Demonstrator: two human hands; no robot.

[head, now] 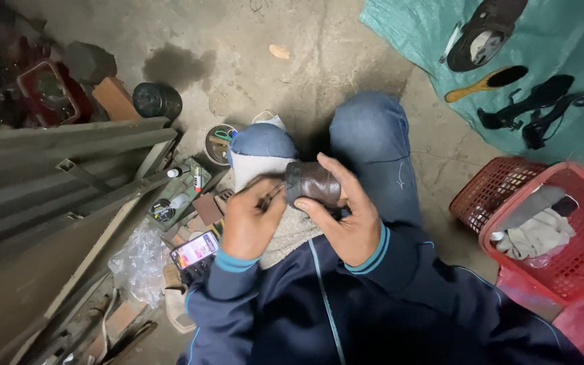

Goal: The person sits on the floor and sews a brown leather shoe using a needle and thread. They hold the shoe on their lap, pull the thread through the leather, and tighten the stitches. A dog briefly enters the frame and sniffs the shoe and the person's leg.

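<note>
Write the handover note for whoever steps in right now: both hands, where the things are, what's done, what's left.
Left hand: gripping a thin tool, tip at the shoe.
Right hand: wrapped around the brown shoe, steadying it on the cloth over the lap.
Nearby: phone, lit, on the floor to the left; red basket on the right; brush and sandals on the green tarp.
Done: cannot tell from this view.
Left: work on the shoe looks unfinished, tool engaged.

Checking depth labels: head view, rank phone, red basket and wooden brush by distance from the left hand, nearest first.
From the left hand:
1. Phone, lit screen, on the floor just beside that hand, on its outer side.
2. Red basket, far across on the right side, past the right hand.
3. Wooden brush, on the green tarp, upper right.
</note>
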